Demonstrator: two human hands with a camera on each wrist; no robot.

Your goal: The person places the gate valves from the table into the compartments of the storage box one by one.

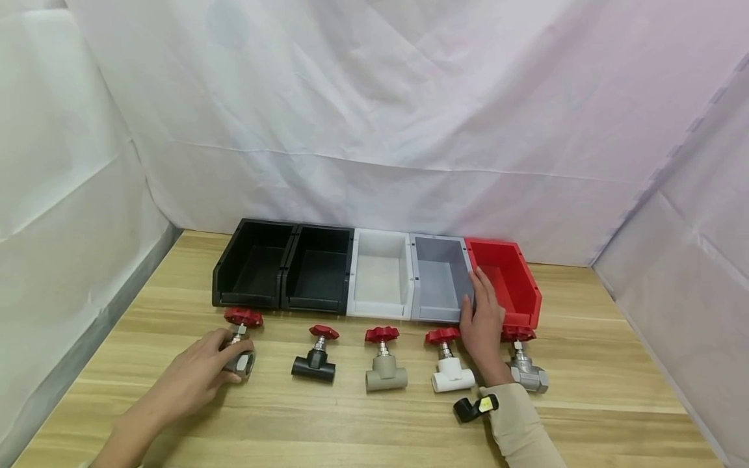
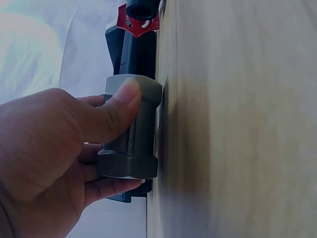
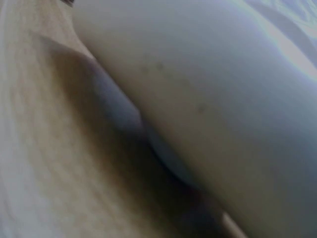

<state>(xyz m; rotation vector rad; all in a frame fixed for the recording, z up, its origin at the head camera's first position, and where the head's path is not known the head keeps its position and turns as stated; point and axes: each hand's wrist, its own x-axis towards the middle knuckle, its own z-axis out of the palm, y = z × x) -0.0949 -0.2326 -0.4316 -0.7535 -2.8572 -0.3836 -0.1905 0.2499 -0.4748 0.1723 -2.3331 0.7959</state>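
My left hand [image 1: 196, 374] grips a grey metal valve [image 1: 243, 365] with a red handwheel [image 1: 243, 317] at the left of the table. In the left wrist view the thumb of the left hand [image 2: 74, 129] lies across the hexagonal-ended metal body [image 2: 132, 129]. The right hand [image 1: 483, 324] rests at the front right corner of the grey bin [image 1: 439, 314], beside the red bin [image 1: 521, 320], its fingers extended. A white valve [image 1: 453, 374] stands just left of that hand, another metal valve [image 1: 528, 376] just right of its wrist. The right wrist view shows mostly a sleeve [image 3: 198, 99].
Two black bins [image 1: 248, 300] [image 1: 316, 304] and a white bin [image 1: 379, 309] continue the row leftward. Between the hands stand a black valve [image 1: 314, 368] and a beige valve [image 1: 385, 375]. A black wrist device [image 1: 468, 410] juts from the right sleeve. White sheeting [image 1: 374, 130] hangs behind.
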